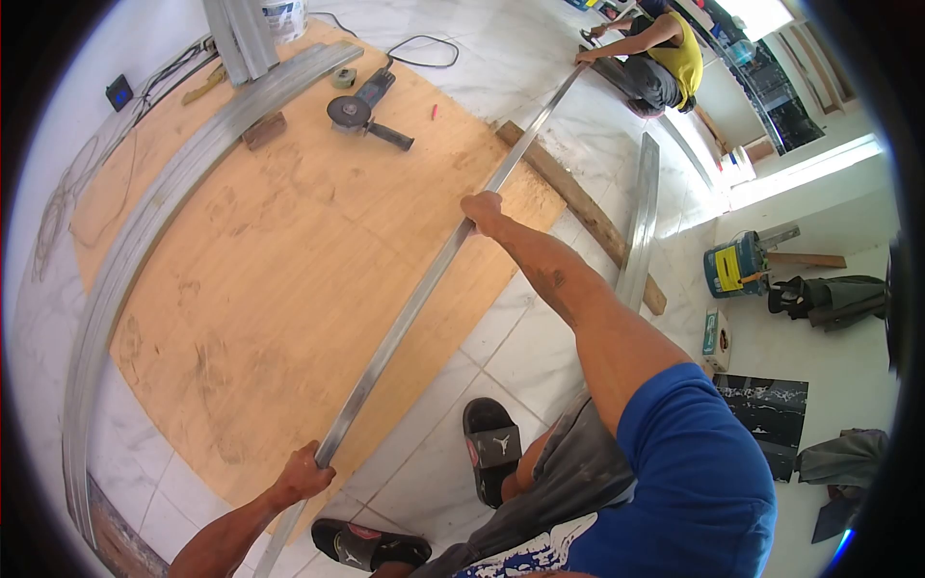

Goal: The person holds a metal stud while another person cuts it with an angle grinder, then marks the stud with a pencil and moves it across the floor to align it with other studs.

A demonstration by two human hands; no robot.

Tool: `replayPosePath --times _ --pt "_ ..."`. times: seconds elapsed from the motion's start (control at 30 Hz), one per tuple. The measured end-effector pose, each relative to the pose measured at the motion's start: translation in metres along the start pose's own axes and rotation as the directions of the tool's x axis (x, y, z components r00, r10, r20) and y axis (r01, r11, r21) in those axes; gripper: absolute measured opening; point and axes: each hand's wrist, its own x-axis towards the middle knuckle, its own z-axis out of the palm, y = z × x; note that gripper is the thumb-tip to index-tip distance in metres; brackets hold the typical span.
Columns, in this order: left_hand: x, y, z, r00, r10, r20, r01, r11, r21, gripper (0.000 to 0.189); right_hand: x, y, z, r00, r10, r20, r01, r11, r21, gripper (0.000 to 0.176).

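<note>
A long metal stud (405, 323) runs on a slant through the middle of the head view, above a plywood sheet (289, 279). Near its lower end, my left hand (303, 474) is closed around it. Farther up, my right hand (481, 209) also grips the stud, with the fingers partly hidden behind it. At the far end a co-worker in a yellow top (665, 58) crouches, one hand at the stud. On the plywood, beyond my hands, lies an angle grinder (364, 108) with a side handle.
A bundle of metal studs (183, 193) lies along the plywood's left side. A tape measure (344, 77) sits near the grinder. A wooden plank (568, 193) and another metal profile (641, 222) lie to the right. A bucket (734, 265) stands by the wall.
</note>
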Motion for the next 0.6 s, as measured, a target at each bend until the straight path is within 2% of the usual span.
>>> replayPosePath --times 0.13,0.33,0.6 --pt "0.0016 -0.0047 0.0024 1.000 0.006 0.011 -0.006 1.000 0.013 0.032 0.0038 0.0013 -0.0024 0.997 0.015 0.078 -0.014 1.000 -0.007 0.059" --pt "0.0012 -0.0027 0.0010 1.000 -0.008 0.016 0.007 1.000 0.001 0.032 0.0011 0.0007 0.0022 0.999 0.009 -0.037 -0.008 1.000 0.009 0.057" --pt "0.0005 -0.0008 -0.0002 1.000 -0.017 0.015 0.017 1.000 0.011 0.032 -0.0016 0.0008 0.0013 1.000 0.018 -0.001 -0.018 0.999 0.038 0.059"
